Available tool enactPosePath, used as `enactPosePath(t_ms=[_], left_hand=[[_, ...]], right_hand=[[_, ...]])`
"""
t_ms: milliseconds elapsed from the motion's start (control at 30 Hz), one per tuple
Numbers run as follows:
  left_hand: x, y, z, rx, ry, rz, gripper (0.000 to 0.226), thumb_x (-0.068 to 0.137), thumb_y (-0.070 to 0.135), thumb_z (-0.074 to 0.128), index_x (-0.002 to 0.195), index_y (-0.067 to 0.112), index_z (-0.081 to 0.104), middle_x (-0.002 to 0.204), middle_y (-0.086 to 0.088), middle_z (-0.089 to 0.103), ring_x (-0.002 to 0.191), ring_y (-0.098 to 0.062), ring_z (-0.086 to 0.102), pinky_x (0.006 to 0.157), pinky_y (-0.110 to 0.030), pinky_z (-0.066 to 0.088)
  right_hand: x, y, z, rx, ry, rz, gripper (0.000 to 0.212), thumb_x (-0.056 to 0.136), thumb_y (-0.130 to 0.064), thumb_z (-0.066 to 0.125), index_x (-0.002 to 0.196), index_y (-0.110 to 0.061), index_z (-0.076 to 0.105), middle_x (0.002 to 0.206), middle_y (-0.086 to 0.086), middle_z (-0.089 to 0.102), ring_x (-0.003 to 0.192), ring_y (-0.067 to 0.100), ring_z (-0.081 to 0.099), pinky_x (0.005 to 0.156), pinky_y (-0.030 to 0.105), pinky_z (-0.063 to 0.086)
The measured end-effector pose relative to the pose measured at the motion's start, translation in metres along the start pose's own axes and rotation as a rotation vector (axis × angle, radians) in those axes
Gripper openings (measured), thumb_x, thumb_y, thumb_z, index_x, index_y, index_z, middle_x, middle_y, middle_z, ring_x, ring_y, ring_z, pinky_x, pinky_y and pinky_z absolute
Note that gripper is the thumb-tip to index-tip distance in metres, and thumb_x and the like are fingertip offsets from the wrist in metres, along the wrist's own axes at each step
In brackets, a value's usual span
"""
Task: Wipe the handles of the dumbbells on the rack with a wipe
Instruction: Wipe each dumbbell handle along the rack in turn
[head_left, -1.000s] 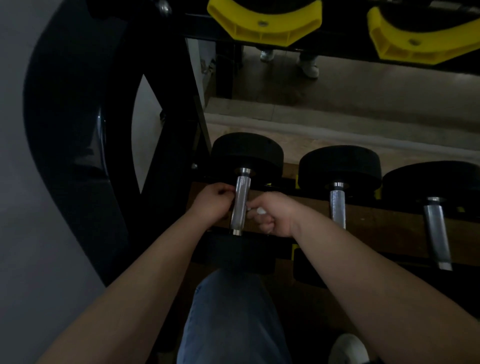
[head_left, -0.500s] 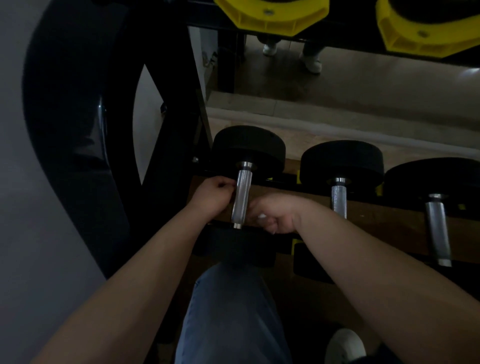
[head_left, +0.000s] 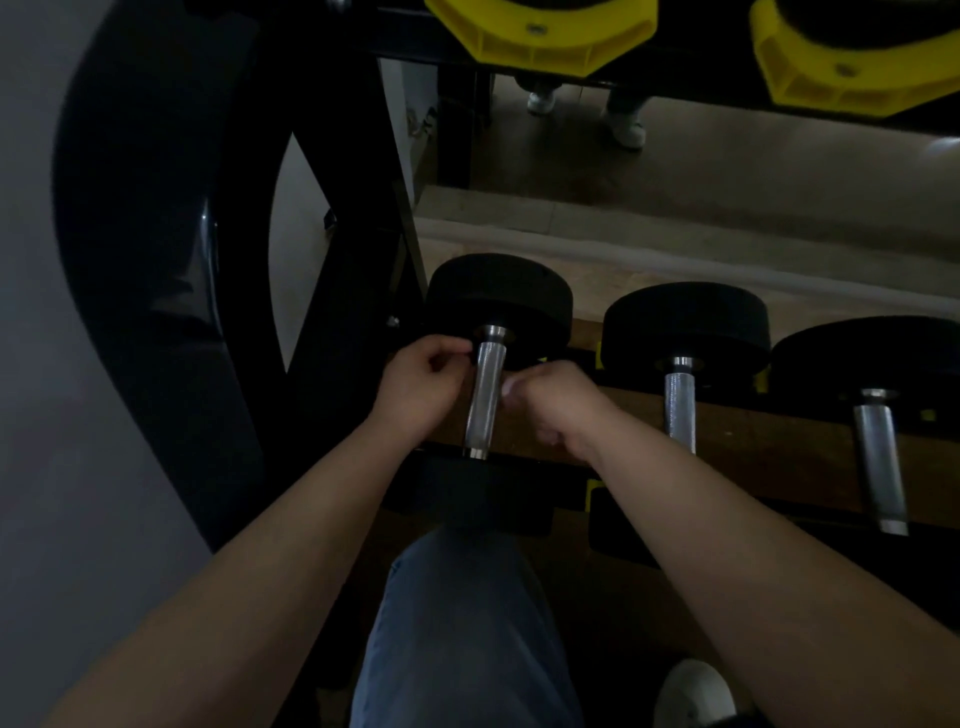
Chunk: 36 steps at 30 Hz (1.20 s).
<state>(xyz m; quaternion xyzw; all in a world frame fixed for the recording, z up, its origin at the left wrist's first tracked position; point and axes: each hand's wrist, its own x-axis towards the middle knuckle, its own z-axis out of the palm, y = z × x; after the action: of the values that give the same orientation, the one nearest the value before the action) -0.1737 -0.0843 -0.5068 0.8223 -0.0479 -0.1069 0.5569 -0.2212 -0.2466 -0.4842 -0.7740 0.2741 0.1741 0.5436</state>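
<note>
The leftmost dumbbell (head_left: 500, 301) lies on the rack with its knurled steel handle (head_left: 484, 397) pointing toward me. My right hand (head_left: 553, 402) is curled just right of the handle and pinches a small white wipe (head_left: 508, 385), of which only a pale corner shows. My left hand (head_left: 421, 384) is curled on the handle's left side near the far collar, fingertips pinched together as if on the wipe's other end, which the dark hides. Two more dumbbells (head_left: 685, 325) (head_left: 872, 358) lie to the right, their handles (head_left: 679, 402) (head_left: 880, 457) untouched.
The black rack upright (head_left: 363, 234) stands close on the left beside a grey wall (head_left: 62, 467). Yellow dumbbell cradles (head_left: 540, 36) hang on the upper tier overhead. A mirror (head_left: 675, 171) behind the rack reflects someone's shoes. My jeans-clad knee (head_left: 462, 623) is under the handle.
Both hands have slid up the leftmost handle toward its far collar, staying on either side of it. The dumbbells have not moved.
</note>
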Motion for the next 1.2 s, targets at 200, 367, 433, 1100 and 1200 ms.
enactPosePath(t_ms=[200, 367, 433, 1100, 1200], left_hand=[[-0.011, 0.008, -0.003, 0.069, -0.107, 0.248, 0.019, 0.089, 0.028, 0.073, 0.107, 0.032, 0.074, 0.103, 0.019, 0.072, 0.099, 0.008, 0.065, 0.090, -0.018, 0.051], [-0.006, 0.015, 0.002, 0.071, -0.092, 0.222, 0.021, 0.086, 0.023, 0.076, 0.102, 0.036, 0.071, 0.099, 0.017, 0.072, 0.096, 0.005, 0.066, 0.090, -0.018, 0.053], [-0.002, 0.015, 0.003, 0.085, -0.043, 0.214, 0.017, 0.085, 0.025, 0.077, 0.099, 0.033, 0.072, 0.096, 0.016, 0.072, 0.093, 0.007, 0.066, 0.087, -0.014, 0.051], [0.003, 0.022, -0.003, 0.523, 0.000, 0.100, 0.010, 0.084, 0.020, 0.076, 0.093, 0.024, 0.078, 0.090, 0.012, 0.071, 0.082, 0.002, 0.060, 0.063, 0.002, 0.035], [0.000, 0.016, 0.000, 0.507, 0.016, 0.079, 0.008, 0.083, 0.018, 0.076, 0.090, 0.021, 0.078, 0.086, 0.010, 0.071, 0.081, 0.000, 0.061, 0.062, 0.004, 0.036]], right_hand=[[-0.010, 0.004, -0.006, 0.081, 0.082, -0.250, 0.010, 0.093, -0.031, 0.072, 0.102, -0.029, 0.077, 0.087, -0.008, 0.074, 0.057, -0.004, 0.056, 0.053, 0.016, 0.037], [0.001, 0.001, -0.007, 0.278, -0.036, -0.176, 0.013, 0.093, -0.024, 0.071, 0.105, -0.021, 0.077, 0.085, 0.008, 0.070, 0.042, 0.005, 0.045, 0.042, 0.023, 0.029], [0.004, -0.003, -0.009, 0.375, -0.112, -0.152, 0.018, 0.093, -0.014, 0.069, 0.110, -0.015, 0.074, 0.092, 0.018, 0.065, 0.043, 0.009, 0.038, 0.044, 0.025, 0.025], [0.013, 0.009, -0.003, -0.006, 0.036, -0.267, 0.047, 0.079, -0.032, 0.083, 0.121, -0.028, 0.062, 0.107, -0.005, 0.065, 0.096, 0.012, 0.063, 0.082, 0.030, 0.054], [0.012, 0.014, 0.000, -0.058, 0.014, -0.299, 0.060, 0.075, -0.029, 0.088, 0.126, -0.027, 0.055, 0.103, -0.004, 0.066, 0.094, 0.011, 0.065, 0.077, 0.026, 0.052]])
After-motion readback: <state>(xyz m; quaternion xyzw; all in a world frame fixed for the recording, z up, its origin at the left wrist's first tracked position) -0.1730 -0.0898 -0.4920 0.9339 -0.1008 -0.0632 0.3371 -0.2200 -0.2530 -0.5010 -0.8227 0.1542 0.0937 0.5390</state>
